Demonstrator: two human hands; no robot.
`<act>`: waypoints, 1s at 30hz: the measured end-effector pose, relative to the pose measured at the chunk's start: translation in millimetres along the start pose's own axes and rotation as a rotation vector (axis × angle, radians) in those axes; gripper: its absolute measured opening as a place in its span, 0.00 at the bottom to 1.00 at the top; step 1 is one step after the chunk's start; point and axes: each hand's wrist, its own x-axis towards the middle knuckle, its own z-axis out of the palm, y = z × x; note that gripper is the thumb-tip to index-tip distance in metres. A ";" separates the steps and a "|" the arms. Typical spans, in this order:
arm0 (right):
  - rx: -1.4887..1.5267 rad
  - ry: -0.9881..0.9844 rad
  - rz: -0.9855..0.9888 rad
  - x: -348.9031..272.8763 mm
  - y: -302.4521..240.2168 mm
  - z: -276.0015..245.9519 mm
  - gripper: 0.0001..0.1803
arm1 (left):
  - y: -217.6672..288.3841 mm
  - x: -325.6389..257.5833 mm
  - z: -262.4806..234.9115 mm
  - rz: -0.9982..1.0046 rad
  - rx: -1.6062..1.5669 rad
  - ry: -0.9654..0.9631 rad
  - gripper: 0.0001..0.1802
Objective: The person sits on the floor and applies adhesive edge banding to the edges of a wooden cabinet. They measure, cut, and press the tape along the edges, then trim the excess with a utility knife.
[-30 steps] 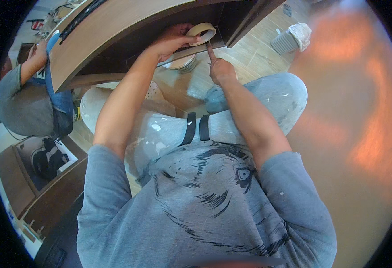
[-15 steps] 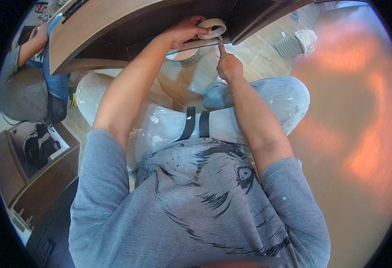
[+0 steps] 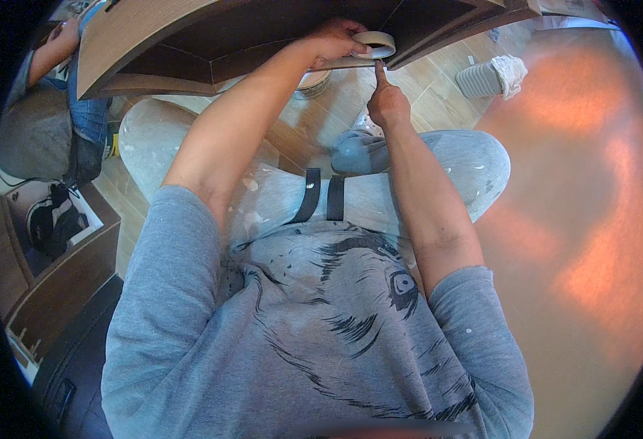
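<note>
A roll of cream masking tape (image 3: pixel 376 37) is gripped at its left side by my left hand (image 3: pixel 334 44), inside the front opening of a curved wooden cabinet (image 3: pixel 142 51). Just below the roll, the outstretched index finger of my right hand (image 3: pixel 389 104) touches the cabinet's lower edge. The other fingers of that hand are curled in, with nothing visible in them. Along the same edge runs a narrow pale strip (image 3: pixel 339 64); I cannot tell whether it is tape. Part of the roll's left side is hidden by my left fingers.
Behind the cabinet edge a round tub (image 3: pixel 312 86) stands on the tiled floor. A ribbed grey bin (image 3: pixel 479 79) with a white bag is farther right. Reddish-brown sheeting (image 3: pixel 555 219) covers the right side. Another person (image 3: pixel 91 124) sits at left, near an open compartment (image 3: pixel 94 219) holding black-and-white items.
Both hands and the tape roll have shifted right along the cabinet's lower edge. The view has also moved slightly.
</note>
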 end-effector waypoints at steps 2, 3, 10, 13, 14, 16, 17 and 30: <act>-0.002 -0.001 0.000 0.8 0.7 0.2 0.50 | -2.7 0.8 1.6 0.002 -0.018 0.012 0.28; -0.004 -0.001 -0.001 1.5 1.3 0.6 0.50 | -3.8 0.7 1.9 0.007 -0.028 0.017 0.28; -0.028 0.005 0.003 6.5 4.5 5.6 0.50 | -5.5 -2.2 0.4 -0.043 -0.075 -0.001 0.28; -0.030 0.014 0.001 7.2 5.0 5.8 0.50 | -5.1 -1.3 1.1 -0.024 -0.060 -0.004 0.28; -0.027 0.019 -0.003 7.2 4.8 5.6 0.50 | -4.8 -1.0 1.3 -0.018 -0.051 0.004 0.27; -0.027 0.022 -0.003 7.0 4.9 5.0 0.50 | -4.7 -0.2 2.2 -0.026 -0.050 0.019 0.27; -0.030 0.023 -0.003 7.0 4.7 4.6 0.50 | -4.7 0.1 2.0 -0.012 -0.067 0.024 0.27; -0.024 0.041 0.018 8.8 6.3 8.2 0.47 | -8.0 0.9 5.0 -0.009 -0.086 0.030 0.24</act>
